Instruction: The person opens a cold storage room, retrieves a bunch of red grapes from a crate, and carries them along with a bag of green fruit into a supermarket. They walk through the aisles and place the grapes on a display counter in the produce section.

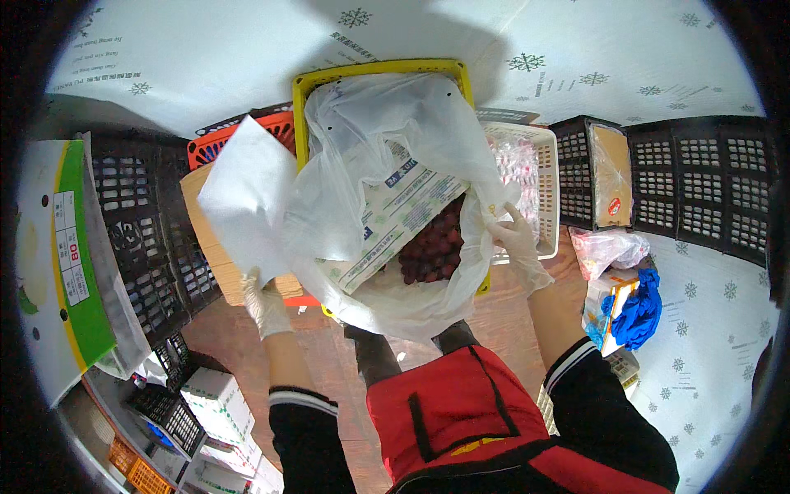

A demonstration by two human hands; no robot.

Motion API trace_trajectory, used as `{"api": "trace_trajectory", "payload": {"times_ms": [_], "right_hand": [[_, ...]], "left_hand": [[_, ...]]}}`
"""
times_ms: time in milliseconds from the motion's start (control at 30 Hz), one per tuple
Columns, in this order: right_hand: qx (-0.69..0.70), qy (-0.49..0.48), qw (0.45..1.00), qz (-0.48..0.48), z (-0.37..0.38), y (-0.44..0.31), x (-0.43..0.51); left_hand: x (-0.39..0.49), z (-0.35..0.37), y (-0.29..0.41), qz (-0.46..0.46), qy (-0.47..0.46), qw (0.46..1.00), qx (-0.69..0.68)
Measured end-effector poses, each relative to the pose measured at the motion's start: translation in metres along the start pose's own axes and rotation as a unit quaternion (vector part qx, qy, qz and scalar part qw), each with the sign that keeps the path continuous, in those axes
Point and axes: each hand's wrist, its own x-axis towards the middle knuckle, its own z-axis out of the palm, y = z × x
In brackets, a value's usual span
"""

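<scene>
A yellow plastic crate (299, 123) stands before me, lined with a translucent white plastic bag (395, 312) whose loose edges spill over the rim. Inside the bag lie dark red grapes (432, 250), partly covered by a printed paper sheet (401, 213) lying aslant. My gloved left hand (266, 304) pinches the lower corner of a plain white sheet (247, 191), left of the crate. On the other side, my gloved right hand (519, 242) grips the edge of the bag between thumb and fingers. How full the crate is beneath the sheet stays hidden.
Brown cardboard (203, 234) and a red crate (271, 133) are at the left. A white basket (546, 185) of wrapped goods adjoins the right side. Black crates (691, 179) line the wall. Blue gloves (639, 305) hang over a box; white cartons (219, 404) stand lower left.
</scene>
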Motion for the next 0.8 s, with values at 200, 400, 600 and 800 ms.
{"api": "trace_trajectory", "payload": {"times_ms": [200, 400, 600, 800], "right_hand": [[0.027, 0.022, 0.999, -0.030, 0.011, -0.004, -0.002], [0.139, 0.036, 0.990, -0.011, 0.011, -0.030, -0.015], [0.159, -0.017, 0.985, -0.063, 0.005, -0.068, -0.030], [0.214, -0.102, 0.962, -0.133, 0.035, -0.113, -0.030]], "left_hand": [[-0.144, 0.080, 0.026, 0.350, -0.349, 0.780, 0.383], [-0.182, 0.124, -0.113, 0.224, -0.459, 0.611, 0.604], [-0.155, 0.109, -0.176, 0.147, -0.539, 0.588, 0.585], [-0.148, 0.077, -0.178, -0.044, -0.530, 0.625, 0.571]]}}
